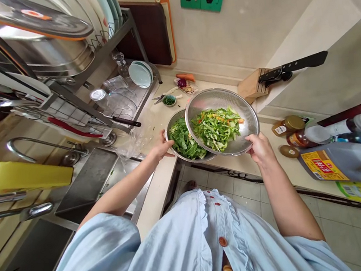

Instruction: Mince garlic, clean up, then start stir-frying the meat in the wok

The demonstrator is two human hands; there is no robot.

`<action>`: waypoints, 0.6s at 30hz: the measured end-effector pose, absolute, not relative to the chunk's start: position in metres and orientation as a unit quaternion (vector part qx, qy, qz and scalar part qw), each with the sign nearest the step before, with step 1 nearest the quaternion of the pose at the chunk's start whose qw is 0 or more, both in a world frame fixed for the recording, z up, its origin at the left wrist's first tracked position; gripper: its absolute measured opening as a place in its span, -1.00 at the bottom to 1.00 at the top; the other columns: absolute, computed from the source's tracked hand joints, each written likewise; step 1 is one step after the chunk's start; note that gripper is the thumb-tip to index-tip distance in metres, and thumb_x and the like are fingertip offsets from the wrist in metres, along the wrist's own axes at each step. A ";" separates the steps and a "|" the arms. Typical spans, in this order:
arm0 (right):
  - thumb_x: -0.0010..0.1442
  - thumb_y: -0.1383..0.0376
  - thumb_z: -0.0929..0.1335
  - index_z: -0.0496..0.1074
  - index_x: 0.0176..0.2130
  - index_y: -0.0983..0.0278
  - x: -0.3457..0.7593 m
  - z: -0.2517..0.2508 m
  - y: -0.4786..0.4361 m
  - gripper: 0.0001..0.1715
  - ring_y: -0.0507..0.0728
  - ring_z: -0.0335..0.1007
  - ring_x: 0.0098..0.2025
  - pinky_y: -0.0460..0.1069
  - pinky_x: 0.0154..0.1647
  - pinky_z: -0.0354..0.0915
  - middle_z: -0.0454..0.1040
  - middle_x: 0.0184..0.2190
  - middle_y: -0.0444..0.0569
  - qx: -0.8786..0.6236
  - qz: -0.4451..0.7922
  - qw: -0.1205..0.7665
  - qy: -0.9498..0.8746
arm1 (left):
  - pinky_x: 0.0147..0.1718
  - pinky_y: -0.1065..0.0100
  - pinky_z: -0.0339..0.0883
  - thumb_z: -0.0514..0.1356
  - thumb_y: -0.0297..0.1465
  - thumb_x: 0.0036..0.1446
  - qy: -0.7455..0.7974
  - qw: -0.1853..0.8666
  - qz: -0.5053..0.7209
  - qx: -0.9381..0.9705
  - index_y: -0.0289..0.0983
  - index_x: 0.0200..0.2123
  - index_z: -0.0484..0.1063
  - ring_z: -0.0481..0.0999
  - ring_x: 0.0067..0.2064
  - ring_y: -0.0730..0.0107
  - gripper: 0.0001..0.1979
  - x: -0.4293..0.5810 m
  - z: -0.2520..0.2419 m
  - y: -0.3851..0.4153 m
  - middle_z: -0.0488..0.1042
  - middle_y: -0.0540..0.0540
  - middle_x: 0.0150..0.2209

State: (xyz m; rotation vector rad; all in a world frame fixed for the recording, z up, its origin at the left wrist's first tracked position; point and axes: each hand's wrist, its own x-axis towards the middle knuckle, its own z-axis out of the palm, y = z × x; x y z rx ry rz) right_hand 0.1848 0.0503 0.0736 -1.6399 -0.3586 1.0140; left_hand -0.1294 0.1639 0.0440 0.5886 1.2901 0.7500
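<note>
My right hand grips the near right rim of a perforated metal colander, thumb over the edge. Sliced green vegetables with some orange and yellow pieces lie in it. My left hand is closed on the left rim of a second metal colander, which holds green leaves. The right colander is tilted toward me and overlaps the left one, hiding its right side. Whether the two rims touch, I cannot tell.
Behind the colanders are a small bowl of chopped greens, scissors, a carrot and a purple onion. A knife block and bottles stand right. At left are a dish rack and a sink.
</note>
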 end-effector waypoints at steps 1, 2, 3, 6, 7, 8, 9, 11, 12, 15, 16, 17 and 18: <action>-0.25 0.26 0.35 0.30 -0.27 0.23 0.180 0.072 0.050 -0.57 -0.04 0.11 -0.67 -0.14 -0.68 -0.01 0.22 -0.65 -0.30 -0.692 0.437 0.555 -0.152 | -0.37 0.13 0.56 0.26 -0.68 -0.25 0.571 0.723 0.297 0.252 -0.20 0.09 0.34 0.57 -0.41 0.29 -0.26 -0.128 0.043 0.162 0.57 -0.10 -0.27; -0.26 0.26 0.35 0.31 -0.27 0.23 0.174 0.071 0.050 -0.56 -0.04 0.11 -0.67 -0.14 -0.68 0.00 0.23 -0.64 -0.30 -0.688 0.442 0.554 -0.152 | -0.33 0.01 0.56 0.24 -0.68 -0.26 0.564 0.746 0.256 0.245 -0.25 0.08 0.34 0.58 -0.38 0.21 -0.28 -0.126 0.041 0.160 0.58 -0.14 -0.28; -0.27 0.26 0.34 0.31 -0.27 0.23 0.167 0.069 0.050 -0.56 -0.04 0.11 -0.67 -0.13 -0.68 0.01 0.24 -0.64 -0.29 -0.686 0.446 0.555 -0.150 | -0.30 -0.07 0.54 0.21 -0.69 -0.27 0.558 0.762 0.226 0.238 -0.31 0.04 0.36 0.59 -0.36 0.14 -0.32 -0.124 0.039 0.157 0.59 -0.18 -0.30; -0.27 0.24 0.33 0.32 -0.27 0.25 0.146 0.062 0.046 -0.55 -0.03 0.14 -0.65 -0.13 -0.69 0.04 0.27 -0.62 -0.28 -0.679 0.457 0.560 -0.133 | -0.22 -0.14 0.52 0.18 -0.72 -0.27 0.551 0.776 0.225 0.210 -0.41 -0.07 0.41 0.61 -0.33 0.07 -0.43 -0.112 0.032 0.148 0.58 -0.20 -0.37; -0.27 0.23 0.33 0.32 -0.26 0.25 0.139 0.059 0.044 -0.54 -0.03 0.16 -0.63 -0.13 -0.69 0.04 0.29 -0.60 -0.27 -0.675 0.459 0.564 -0.126 | -0.20 -0.12 0.53 0.20 -0.72 -0.24 0.549 0.775 0.235 0.206 -0.41 -0.09 0.42 0.61 -0.33 0.09 -0.47 -0.108 0.030 0.144 0.58 -0.18 -0.38; -0.26 0.22 0.33 0.32 -0.24 0.25 0.133 0.057 0.043 -0.53 -0.02 0.18 -0.62 -0.14 -0.68 0.06 0.30 -0.58 -0.26 -0.672 0.461 0.568 -0.119 | -0.19 -0.11 0.53 0.23 -0.70 -0.21 0.545 0.776 0.246 0.204 -0.40 -0.10 0.43 0.61 -0.32 0.10 -0.51 -0.104 0.029 0.141 0.57 -0.17 -0.39; -0.25 0.21 0.34 0.32 -0.22 0.25 0.128 0.054 0.041 -0.51 -0.02 0.20 -0.59 -0.14 -0.67 0.08 0.32 -0.55 -0.25 -0.668 0.461 0.573 -0.115 | -0.19 -0.09 0.54 0.27 -0.67 -0.17 0.538 0.777 0.258 0.201 -0.39 -0.11 0.43 0.61 -0.31 0.11 -0.55 -0.101 0.028 0.137 0.57 -0.16 -0.39; -0.21 0.19 0.34 0.32 -0.15 0.23 0.122 0.050 0.038 -0.46 -0.01 0.26 -0.54 -0.15 -0.64 0.13 0.37 -0.48 -0.23 -0.665 0.456 0.580 -0.116 | -0.19 -0.04 0.55 0.33 -0.58 -0.11 0.525 0.780 0.277 0.201 -0.37 -0.10 0.44 0.61 -0.30 0.13 -0.58 -0.096 0.027 0.131 0.58 -0.15 -0.36; -0.19 0.18 0.35 0.31 -0.10 0.22 0.121 0.048 0.037 -0.42 -0.01 0.28 -0.52 -0.14 -0.62 0.16 0.40 -0.43 -0.22 -0.666 0.456 0.578 -0.121 | -0.20 0.00 0.56 0.35 -0.55 -0.09 0.524 0.778 0.283 0.202 -0.35 -0.09 0.44 0.61 -0.30 0.15 -0.58 -0.095 0.027 0.129 0.58 -0.14 -0.35; -0.11 0.18 0.35 0.27 0.02 0.17 0.122 0.045 0.037 -0.35 0.02 0.35 -0.48 -0.12 -0.57 0.27 0.46 -0.35 -0.18 -0.681 0.474 0.540 -0.140 | -0.24 0.09 0.57 0.37 -0.50 -0.08 0.537 0.765 0.295 0.201 -0.34 -0.11 0.46 0.61 -0.32 0.20 -0.61 -0.094 0.030 0.128 0.60 -0.13 -0.36; -0.09 0.19 0.36 0.26 0.04 0.17 0.123 0.045 0.037 -0.34 0.03 0.37 -0.48 -0.11 -0.56 0.29 0.48 -0.34 -0.17 -0.685 0.484 0.525 -0.143 | -0.25 0.11 0.58 0.36 -0.50 -0.08 0.543 0.759 0.298 0.200 -0.34 -0.13 0.47 0.61 -0.33 0.21 -0.63 -0.093 0.031 0.128 0.60 -0.13 -0.38; -0.07 0.20 0.36 0.26 0.06 0.17 0.123 0.045 0.037 -0.34 0.04 0.39 -0.48 -0.10 -0.54 0.32 0.50 -0.33 -0.16 -0.685 0.496 0.514 -0.144 | -0.26 0.13 0.58 0.36 -0.50 -0.08 0.549 0.754 0.299 0.199 -0.35 -0.16 0.47 0.61 -0.34 0.21 -0.66 -0.093 0.032 0.129 0.60 -0.12 -0.39; -0.06 0.20 0.37 0.26 0.07 0.16 0.123 0.046 0.035 -0.33 0.05 0.41 -0.47 -0.08 -0.53 0.34 0.51 -0.32 -0.15 -0.679 0.511 0.507 -0.142 | -0.27 0.14 0.58 0.35 -0.52 -0.08 0.555 0.751 0.298 0.199 -0.35 -0.18 0.48 0.61 -0.35 0.22 -0.69 -0.092 0.033 0.129 0.60 -0.12 -0.41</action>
